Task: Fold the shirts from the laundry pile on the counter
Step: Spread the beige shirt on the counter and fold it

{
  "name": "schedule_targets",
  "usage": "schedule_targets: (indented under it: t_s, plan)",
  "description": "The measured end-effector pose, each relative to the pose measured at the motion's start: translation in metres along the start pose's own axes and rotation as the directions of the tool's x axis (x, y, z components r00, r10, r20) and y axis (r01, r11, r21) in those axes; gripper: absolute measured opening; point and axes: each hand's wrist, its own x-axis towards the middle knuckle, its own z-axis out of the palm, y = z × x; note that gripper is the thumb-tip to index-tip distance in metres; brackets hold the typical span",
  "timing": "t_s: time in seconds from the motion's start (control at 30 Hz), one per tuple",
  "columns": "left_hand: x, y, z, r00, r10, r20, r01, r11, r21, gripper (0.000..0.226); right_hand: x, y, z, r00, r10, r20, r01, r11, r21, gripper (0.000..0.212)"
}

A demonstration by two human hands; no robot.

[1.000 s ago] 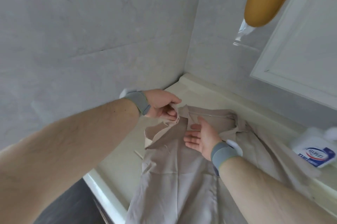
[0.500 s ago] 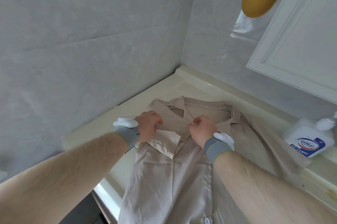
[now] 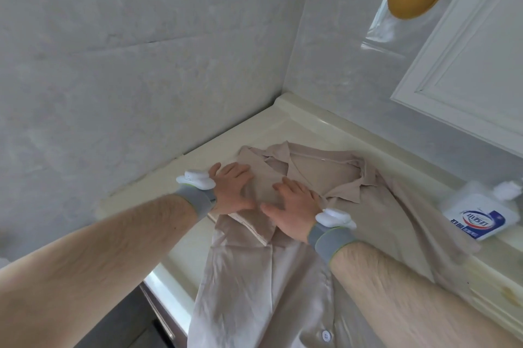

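In the head view you are early in the job: one beige shirt [image 3: 283, 262] lies spread face up on the cream counter [image 3: 297, 121] in the middle and lower part of the frame, and no fold looks made yet, so sleeves, sides and the final halving all seem left. Your left hand [image 3: 230, 192] lies flat on the shirt's left collar flap with fingers spread wide, holding nothing; your right hand [image 3: 294, 207] presses flat just beside it, fingers likewise straight. The cloth is thin, slightly glossy and creased, collar open, a white button showing near the bottom edge, hem hanging off the counter.
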Motion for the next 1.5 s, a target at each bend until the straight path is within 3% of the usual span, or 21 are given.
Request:
schedule_targets:
  t_s: [0.13,0.33,0.5,0.67,0.77,0.83,0.9,1.0,1.07,1.13,1.27,1.33,1.4,1.43,1.47,1.5]
  plan:
    - [0.011,0.017,0.012,0.999,0.028,-0.04,-0.026,0.999,0.039,0.066,-0.007,0.01,0.007,0.994,-0.013,0.107,0.025,0.993,-0.112,0.069]
    - [0.036,0.073,0.006,0.986,0.122,-0.11,-0.12,0.992,0.023,0.066,-0.029,0.047,-0.018,0.985,0.151,-0.081,-0.141,0.983,0.116,0.062]
    - [0.052,0.158,0.01,0.96,0.255,-0.116,-0.253,0.967,0.032,0.066,-0.068,0.103,-0.037,0.914,0.381,-0.138,-0.348,0.912,0.216,0.049]
    - [0.063,0.225,0.03,0.927,0.376,0.004,-0.374,0.922,0.103,0.066,-0.113,0.161,-0.053,0.712,0.688,-0.141,-0.58,0.69,0.433,0.041]
    - [0.066,0.263,0.048,0.916,0.4,0.025,-0.4,0.91,0.11,0.066,-0.14,0.2,-0.061,0.511,0.854,-0.103,-0.697,0.481,0.532,0.048]
    - [0.064,0.273,0.057,0.932,0.36,0.042,-0.362,0.925,0.114,0.068,-0.153,0.218,-0.062,0.418,0.908,-0.016,-0.78,0.368,0.507,0.046]
    - [0.061,0.279,0.06,0.946,0.315,0.076,-0.322,0.94,0.115,0.072,-0.165,0.233,-0.06,0.37,0.926,0.079,-0.842,0.298,0.449,0.04]
    - [0.053,0.276,0.058,0.948,0.304,0.099,-0.313,0.944,0.101,0.075,-0.172,0.243,-0.052,0.403,0.901,0.159,-0.846,0.301,0.439,0.042]
    - [0.045,0.273,0.056,0.949,0.306,0.083,-0.312,0.946,0.086,0.075,-0.172,0.245,-0.045,0.43,0.893,0.131,-0.847,0.349,0.402,0.045]
    - [0.036,0.272,0.055,0.949,0.308,0.068,-0.314,0.945,0.089,0.074,-0.172,0.245,-0.041,0.404,0.91,0.087,-0.841,0.332,0.427,0.044]
    - [0.032,0.272,0.045,0.955,0.294,-0.023,-0.293,0.955,0.036,0.069,-0.172,0.247,-0.053,0.403,0.902,0.153,-0.642,0.16,0.75,0.041]
    - [0.033,0.275,0.033,0.966,0.244,-0.088,-0.254,0.959,-0.123,0.063,-0.168,0.243,-0.072,0.433,0.898,0.08,-0.571,0.204,0.795,0.04]
    - [0.034,0.28,0.015,0.986,0.137,-0.092,-0.164,0.867,-0.47,0.054,-0.161,0.225,-0.092,0.482,0.869,-0.111,-0.525,0.388,0.757,0.031]
    - [0.035,0.282,0.007,0.995,0.085,-0.059,-0.102,0.711,-0.696,0.047,-0.157,0.209,-0.101,0.539,0.806,-0.245,-0.46,0.525,0.716,0.025]
    - [0.037,0.282,-0.002,0.999,0.038,-0.01,-0.027,0.464,-0.886,0.042,-0.154,0.191,-0.106,0.631,0.667,-0.397,-0.337,0.696,0.634,0.019]
    - [0.039,0.28,-0.011,0.998,-0.006,0.058,0.058,0.185,-0.981,0.041,-0.152,0.172,-0.108,0.741,0.427,-0.519,-0.156,0.86,0.485,0.016]
